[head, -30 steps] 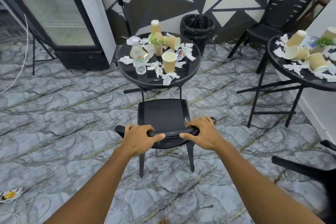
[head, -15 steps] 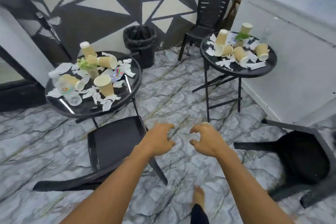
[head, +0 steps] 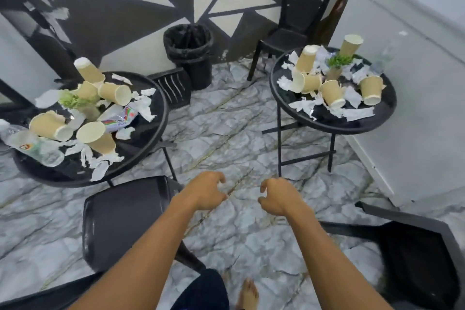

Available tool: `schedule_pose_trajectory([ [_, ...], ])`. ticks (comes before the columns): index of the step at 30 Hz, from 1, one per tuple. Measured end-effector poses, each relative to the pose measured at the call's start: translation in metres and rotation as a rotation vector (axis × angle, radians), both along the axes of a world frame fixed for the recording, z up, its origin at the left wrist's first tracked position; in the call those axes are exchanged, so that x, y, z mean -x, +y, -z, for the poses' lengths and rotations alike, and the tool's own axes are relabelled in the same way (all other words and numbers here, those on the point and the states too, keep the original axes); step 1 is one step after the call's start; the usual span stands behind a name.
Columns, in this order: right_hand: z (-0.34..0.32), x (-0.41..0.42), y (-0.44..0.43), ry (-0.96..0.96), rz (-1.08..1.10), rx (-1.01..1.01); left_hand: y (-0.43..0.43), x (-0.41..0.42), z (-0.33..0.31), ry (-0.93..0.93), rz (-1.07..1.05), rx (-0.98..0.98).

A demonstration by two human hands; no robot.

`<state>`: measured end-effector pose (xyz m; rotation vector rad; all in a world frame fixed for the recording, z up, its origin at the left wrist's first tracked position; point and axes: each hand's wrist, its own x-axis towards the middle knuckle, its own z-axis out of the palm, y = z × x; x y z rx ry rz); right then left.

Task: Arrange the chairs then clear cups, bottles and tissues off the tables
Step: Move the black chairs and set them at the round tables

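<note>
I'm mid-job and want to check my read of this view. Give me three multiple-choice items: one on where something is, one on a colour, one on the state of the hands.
1. Where is the bin?
A. By the wall, between the left table and the right table
B. On a chair
C. Under the right table

2. What colour are the cups?
A. Red
B. Tan
C. Blue

3. What are the left hand and the right hand doing?
A. Both grip a chair
B. The left holds a cup
C. Both hold nothing

Answers:
1. A, because the bin stands at the foot of the wall, in the gap between the two tables.
2. B, because the cups on both tables are tan outside and pale inside.
3. C, because both hands hover in the air with fingers loosely curled and nothing in them.
</note>
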<state>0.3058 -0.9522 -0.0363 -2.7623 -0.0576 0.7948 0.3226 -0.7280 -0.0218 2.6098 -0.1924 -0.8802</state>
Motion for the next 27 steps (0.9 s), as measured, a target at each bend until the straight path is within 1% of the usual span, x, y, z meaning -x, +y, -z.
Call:
schedule_pose_trajectory([
  [4, -0.003, -0.073, 0.008, -0.001, -0.065, -0.017, 0.013, -0.057, 0.008, 0.000, -0.097, -0.007],
  [8, -0.004, -0.157, 0.018, 0.024, -0.087, -0.029, 0.022, -0.138, 0.023, 0.039, -0.104, -0.026],
  [11, -0.005, -0.223, 0.024, 0.029, -0.108, -0.017, 0.024, -0.207, 0.027, 0.059, -0.107, -0.006],
  [15, -0.014, -0.314, 0.033, 0.010, -0.117, -0.020, 0.029, -0.294, 0.016, 0.039, -0.118, 0.025],
  [20, -0.021, -0.411, 0.050, -0.018, -0.135, -0.061, 0.051, -0.383, 0.003, 0.004, -0.148, -0.006],
  [27, -0.005, -0.571, 0.098, -0.008, -0.253, -0.079, 0.100, -0.502, 0.011, -0.004, -0.353, 0.013],
])
